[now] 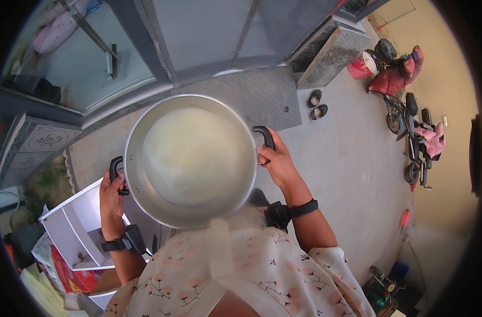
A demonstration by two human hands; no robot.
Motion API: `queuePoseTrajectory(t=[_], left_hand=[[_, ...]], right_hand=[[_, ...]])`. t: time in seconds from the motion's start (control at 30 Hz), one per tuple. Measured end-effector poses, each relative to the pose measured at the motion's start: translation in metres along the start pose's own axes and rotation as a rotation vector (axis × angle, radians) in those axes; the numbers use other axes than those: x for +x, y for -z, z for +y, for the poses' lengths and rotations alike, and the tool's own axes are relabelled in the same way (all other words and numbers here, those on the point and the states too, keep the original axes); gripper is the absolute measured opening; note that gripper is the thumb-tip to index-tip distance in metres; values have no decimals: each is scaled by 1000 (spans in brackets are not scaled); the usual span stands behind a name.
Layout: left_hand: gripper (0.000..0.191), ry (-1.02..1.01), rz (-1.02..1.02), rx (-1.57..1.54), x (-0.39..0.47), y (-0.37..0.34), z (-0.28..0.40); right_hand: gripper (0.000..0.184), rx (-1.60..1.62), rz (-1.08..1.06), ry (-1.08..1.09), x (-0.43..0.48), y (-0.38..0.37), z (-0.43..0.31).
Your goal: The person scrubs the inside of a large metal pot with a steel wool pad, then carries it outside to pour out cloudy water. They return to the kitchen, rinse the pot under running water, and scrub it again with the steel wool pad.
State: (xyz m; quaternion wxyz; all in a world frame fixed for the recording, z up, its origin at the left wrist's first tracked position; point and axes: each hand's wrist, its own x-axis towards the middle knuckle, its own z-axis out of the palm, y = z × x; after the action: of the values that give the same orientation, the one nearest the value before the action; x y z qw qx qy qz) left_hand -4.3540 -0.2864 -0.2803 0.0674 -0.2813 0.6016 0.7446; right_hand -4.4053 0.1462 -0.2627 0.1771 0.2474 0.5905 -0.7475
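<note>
A large metal pot [193,214] is held out level before my chest. Cloudy, pale liquid [185,154] seems to cover its bottom. My left hand [113,194] grips the black side handle [115,168] on the left. On the opposite side, my right hand [278,158] is closed around the other black handle [266,136]. Each forearm wears a black strap, with a dark device [135,239] on the left one. The pot hides the ground directly beneath it.
Ahead, a treadplate metal ramp [264,95] leads to grey-framed doors [201,31]. Black shoes [316,105] lie right of it, near a leaning stone slab [332,55]. Parked two-wheelers [411,138] line the right wall. A white cabinet [74,230] and bags stand at left.
</note>
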Motion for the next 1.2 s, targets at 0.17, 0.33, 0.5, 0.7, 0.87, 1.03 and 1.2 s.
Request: queuePoseTrajectory(t=[0.17, 0.33, 0.5, 0.7, 0.87, 1.03, 1.2], left_hand=[[7, 6, 57, -4, 2, 4, -3], [7, -18, 123, -41, -6, -2, -8], [8, -45, 229, -63, -20, -2, -11], [8, -61, 341, -112, -15, -12, -18], [6, -79, 391, -133, -17, -31, -16], [3, -77, 456, -158, -18, -56, -9], [2, -42, 498, -138, -25, -70, 1]], right_hand=[[59, -13, -41, 35, 19, -6, 2], [60, -33, -109, -16, 45, -8, -8], [59, -118, -205, -14, 71, -16, -25], [59, -161, -279, -26, 108, -24, -46], [59, -218, -322, -26, 131, -27, -61], [59, -142, -370, -50, 148, -27, -77], [57, -174, -417, -21, 164, -33, -86]])
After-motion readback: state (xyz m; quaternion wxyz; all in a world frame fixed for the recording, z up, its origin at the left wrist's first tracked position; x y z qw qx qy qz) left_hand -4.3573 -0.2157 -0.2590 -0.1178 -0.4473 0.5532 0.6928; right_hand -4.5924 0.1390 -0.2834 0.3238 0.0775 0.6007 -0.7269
